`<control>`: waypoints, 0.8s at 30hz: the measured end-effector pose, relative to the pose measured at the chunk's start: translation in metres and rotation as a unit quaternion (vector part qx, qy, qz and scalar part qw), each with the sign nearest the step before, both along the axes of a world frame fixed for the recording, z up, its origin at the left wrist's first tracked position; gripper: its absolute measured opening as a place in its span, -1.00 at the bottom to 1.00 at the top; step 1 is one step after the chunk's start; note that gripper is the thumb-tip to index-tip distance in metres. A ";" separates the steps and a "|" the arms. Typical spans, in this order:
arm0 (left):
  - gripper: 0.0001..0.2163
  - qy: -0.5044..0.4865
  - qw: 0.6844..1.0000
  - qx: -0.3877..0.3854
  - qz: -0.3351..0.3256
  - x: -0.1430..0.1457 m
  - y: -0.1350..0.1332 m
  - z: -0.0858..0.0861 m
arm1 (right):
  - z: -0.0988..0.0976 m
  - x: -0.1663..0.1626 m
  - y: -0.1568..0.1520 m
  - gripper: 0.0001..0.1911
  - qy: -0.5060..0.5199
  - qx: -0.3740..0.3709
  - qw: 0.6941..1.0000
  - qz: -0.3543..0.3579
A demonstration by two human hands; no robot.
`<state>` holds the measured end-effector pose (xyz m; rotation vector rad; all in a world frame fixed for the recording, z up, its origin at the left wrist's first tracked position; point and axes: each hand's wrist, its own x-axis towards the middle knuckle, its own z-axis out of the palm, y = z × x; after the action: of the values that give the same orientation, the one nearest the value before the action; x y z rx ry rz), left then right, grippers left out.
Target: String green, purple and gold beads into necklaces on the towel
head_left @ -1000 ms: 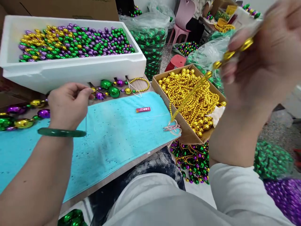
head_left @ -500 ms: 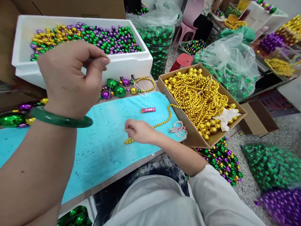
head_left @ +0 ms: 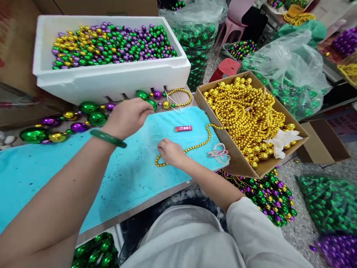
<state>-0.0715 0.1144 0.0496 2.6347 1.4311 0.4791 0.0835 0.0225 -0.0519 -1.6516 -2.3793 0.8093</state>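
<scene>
My left hand (head_left: 132, 115), with a green bangle on its wrist, is raised over the far edge of the blue cloth (head_left: 131, 160). Its fingers are pinched together; whatever they hold is too fine to make out. Lower on the cloth, my right hand (head_left: 171, 152) is closed on a gold bead strand (head_left: 208, 139). The strand loops out below the fingers and runs right, over the rim of the cardboard box (head_left: 237, 162). A thin pale thread (head_left: 192, 137) lies beyond the right hand. Between hand and foam box is a small pink packet (head_left: 183, 128).
Pink-handled scissors (head_left: 219, 153) lie at the cloth's right edge. Behind stands a white foam box (head_left: 117, 82) full of green, purple and gold beads. A large bead garland (head_left: 35, 134) stretches along its front. Bags of green beads (head_left: 195, 48) and a red stool (head_left: 227, 67) are behind.
My left hand has dropped away from the camera and moved right, toward the far cloth edge. My right hand stays low on the gold strand, whose loop now shows more clearly. The view has shifted slightly.
</scene>
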 end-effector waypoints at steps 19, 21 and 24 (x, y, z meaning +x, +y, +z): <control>-0.69 0.024 0.987 0.114 0.107 -0.020 -0.029 0.069 | 0.096 0.111 0.116 -0.85 0.472 -0.064 0.865 -0.159; -0.70 0.079 0.989 0.078 0.098 -0.027 -0.025 0.040 | 0.098 0.135 0.121 -0.86 0.420 -0.058 0.888 -0.180; -0.70 0.156 0.986 0.004 0.064 -0.021 -0.021 -0.018 | 0.083 0.153 0.124 -0.89 0.292 -0.047 0.932 -0.211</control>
<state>-0.0923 0.0936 0.0317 2.7271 1.6928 0.0822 0.2365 0.1466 0.0306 -1.5795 -1.5412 1.1354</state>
